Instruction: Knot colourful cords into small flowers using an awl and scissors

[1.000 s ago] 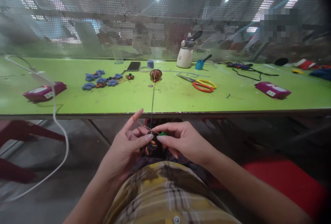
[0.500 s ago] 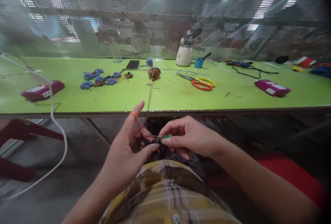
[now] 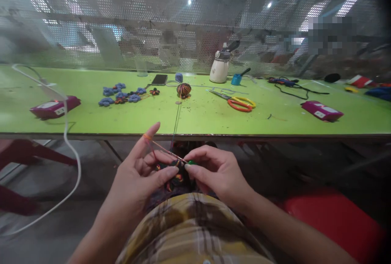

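Above my lap, my left hand (image 3: 143, 166) pinches a dark multicoloured crochet piece (image 3: 174, 180) between thumb and fingers. Orange yarn is wound round its raised index finger and stretches down to the work. My right hand (image 3: 215, 170) grips a crochet hook (image 3: 179, 157) by its green handle; the thin shaft points left over the piece, close to the left fingertips. Taut strands run from the work up over the table edge to a multicoloured yarn ball (image 3: 183, 90). The lower part of the piece is hidden by the hands and lies dark against my clothes.
On the green table (image 3: 146, 121) lie scissors (image 3: 241, 104), blue and dark crocheted flowers (image 3: 120, 95), a phone (image 3: 159, 79) and two purple packs. A white bottle (image 3: 219, 68) and a blue cup (image 3: 236, 79) stand behind. A white cable (image 3: 80, 166) hangs at left; a red stool (image 3: 330, 219) is at right.
My left hand has shifted left and its index finger leans further left, with the yarn stretched out to the hook. My right hand has moved slightly left and down. The view has tilted slightly.
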`<action>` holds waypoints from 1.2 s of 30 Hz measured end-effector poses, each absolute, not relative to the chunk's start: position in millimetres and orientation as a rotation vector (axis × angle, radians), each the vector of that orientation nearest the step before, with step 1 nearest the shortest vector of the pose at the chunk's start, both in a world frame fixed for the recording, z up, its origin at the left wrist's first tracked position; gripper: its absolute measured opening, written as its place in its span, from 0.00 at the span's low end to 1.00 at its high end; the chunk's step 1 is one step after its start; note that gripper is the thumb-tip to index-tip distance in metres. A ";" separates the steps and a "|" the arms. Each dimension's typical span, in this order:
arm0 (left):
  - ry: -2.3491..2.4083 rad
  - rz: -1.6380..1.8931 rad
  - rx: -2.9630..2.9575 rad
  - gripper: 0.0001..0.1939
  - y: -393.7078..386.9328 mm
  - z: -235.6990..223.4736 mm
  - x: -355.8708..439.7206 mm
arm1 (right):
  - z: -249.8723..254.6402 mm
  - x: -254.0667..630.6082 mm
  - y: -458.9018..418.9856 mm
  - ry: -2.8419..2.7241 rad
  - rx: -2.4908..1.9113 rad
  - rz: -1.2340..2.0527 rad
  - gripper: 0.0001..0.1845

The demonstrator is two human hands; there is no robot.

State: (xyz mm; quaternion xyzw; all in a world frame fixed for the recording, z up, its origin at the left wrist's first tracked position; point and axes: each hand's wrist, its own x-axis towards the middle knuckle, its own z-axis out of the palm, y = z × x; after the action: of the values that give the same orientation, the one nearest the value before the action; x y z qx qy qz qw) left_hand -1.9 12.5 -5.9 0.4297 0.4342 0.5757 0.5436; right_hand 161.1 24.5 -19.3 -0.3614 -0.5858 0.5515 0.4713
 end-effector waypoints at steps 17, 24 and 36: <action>0.936 1.247 0.865 0.45 4.5 6.9 -9.5 | -1.7 191.4 26.0 -2.117 -0.716 0.622 0.08; 0.761 1.157 0.782 0.39 9.0 -0.4 -13.6 | -1.8 191.5 25.1 -2.055 -0.664 0.693 0.08; 0.940 1.045 0.919 0.22 10.4 -6.2 -16.7 | -8.0 180.6 31.8 -1.587 -0.896 1.519 0.08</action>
State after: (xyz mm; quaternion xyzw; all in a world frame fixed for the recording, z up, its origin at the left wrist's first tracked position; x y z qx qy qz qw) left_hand -16.7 10.4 -6.2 0.4074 0.4166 0.4634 0.6676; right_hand 180.6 31.8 -8.0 -0.3502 -0.6200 0.5934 0.3752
